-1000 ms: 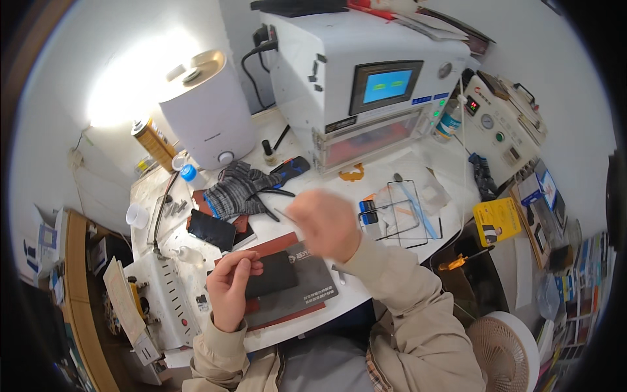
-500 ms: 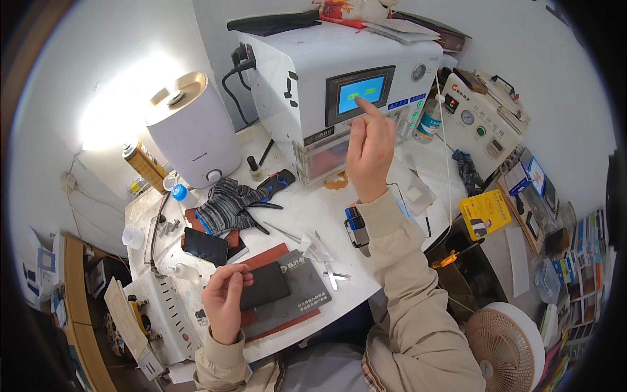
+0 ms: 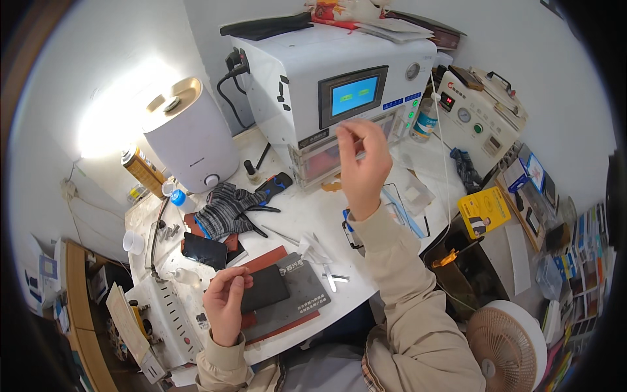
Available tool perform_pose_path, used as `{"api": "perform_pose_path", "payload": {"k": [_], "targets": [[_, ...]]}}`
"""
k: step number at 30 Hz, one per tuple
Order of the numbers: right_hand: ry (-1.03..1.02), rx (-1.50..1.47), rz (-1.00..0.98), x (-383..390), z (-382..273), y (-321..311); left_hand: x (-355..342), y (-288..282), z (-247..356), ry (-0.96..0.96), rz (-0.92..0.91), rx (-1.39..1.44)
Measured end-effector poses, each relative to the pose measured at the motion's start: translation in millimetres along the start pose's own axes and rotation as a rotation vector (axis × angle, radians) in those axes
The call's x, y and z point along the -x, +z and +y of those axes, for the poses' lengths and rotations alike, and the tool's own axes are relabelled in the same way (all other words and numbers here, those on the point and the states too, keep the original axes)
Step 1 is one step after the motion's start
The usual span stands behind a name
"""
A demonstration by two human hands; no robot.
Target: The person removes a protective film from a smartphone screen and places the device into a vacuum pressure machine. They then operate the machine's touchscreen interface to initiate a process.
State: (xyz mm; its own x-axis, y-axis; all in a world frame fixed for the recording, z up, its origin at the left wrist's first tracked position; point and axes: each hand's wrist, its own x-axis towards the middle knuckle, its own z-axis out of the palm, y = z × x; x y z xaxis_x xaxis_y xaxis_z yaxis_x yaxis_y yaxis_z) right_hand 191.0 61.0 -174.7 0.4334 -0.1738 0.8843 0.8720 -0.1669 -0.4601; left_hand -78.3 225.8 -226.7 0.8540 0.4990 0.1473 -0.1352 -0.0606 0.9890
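My right hand [image 3: 366, 160] hangs with its fingers curled in and nothing seen in them. It is in front of a white machine [image 3: 277, 98], below the lit touch screen [image 3: 354, 96] and over part of the clear-fronted drawer [image 3: 320, 160]. The fingers do not touch the screen. My left hand [image 3: 225, 304] is loosely closed at the table's front left, with no object visible in it. Beside it a black flat rectangular piece [image 3: 266, 287] lies on a dark grey printed mat [image 3: 307, 294], which overlaps a reddish-brown mat [image 3: 271, 256].
Left of the machine stand a white humidifier [image 3: 189, 144], a spray can [image 3: 140, 166], a striped glove [image 3: 225, 210] and a black phone [image 3: 204, 249]. Tweezers and a white cloth [image 3: 313, 248] lie mid-table. At right are a yellow card [image 3: 484, 212], a second machine [image 3: 483, 114] and a fan [image 3: 503, 346].
My right hand has drawn back and down from the touch screen; its outstretched index finger is now curled in. My left hand is nearly unmoved. The whole view has shifted slightly.
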Motion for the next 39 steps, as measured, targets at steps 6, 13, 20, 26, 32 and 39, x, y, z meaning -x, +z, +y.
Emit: {"api": "perform_pose_path", "payload": {"k": [6, 13, 20, 26, 32, 39], "targets": [[0.006, 0.16, 0.048, -18, 42, -2, 0, -1, -3, 0.002, -0.052, -0.001], [-0.02, 0.165, 0.052, -19, 47, 2, 0, 0, -1, -0.005, -0.052, -0.001], [-0.057, 0.191, 0.061, -18, 36, -1, 2, 3, 1, -0.023, -0.05, 0.009], [0.071, -0.049, -0.075, 6, -17, 2, 4, -1, -8, -0.006, -0.049, 0.048], [-0.349, -0.29, -0.453, 71, -80, 6, 4, 1, -6, -0.004, 0.022, -0.016], [-0.439, -0.429, -0.603, 104, -96, 6, 9, 0, -7, -0.134, -0.115, 0.444]]}}
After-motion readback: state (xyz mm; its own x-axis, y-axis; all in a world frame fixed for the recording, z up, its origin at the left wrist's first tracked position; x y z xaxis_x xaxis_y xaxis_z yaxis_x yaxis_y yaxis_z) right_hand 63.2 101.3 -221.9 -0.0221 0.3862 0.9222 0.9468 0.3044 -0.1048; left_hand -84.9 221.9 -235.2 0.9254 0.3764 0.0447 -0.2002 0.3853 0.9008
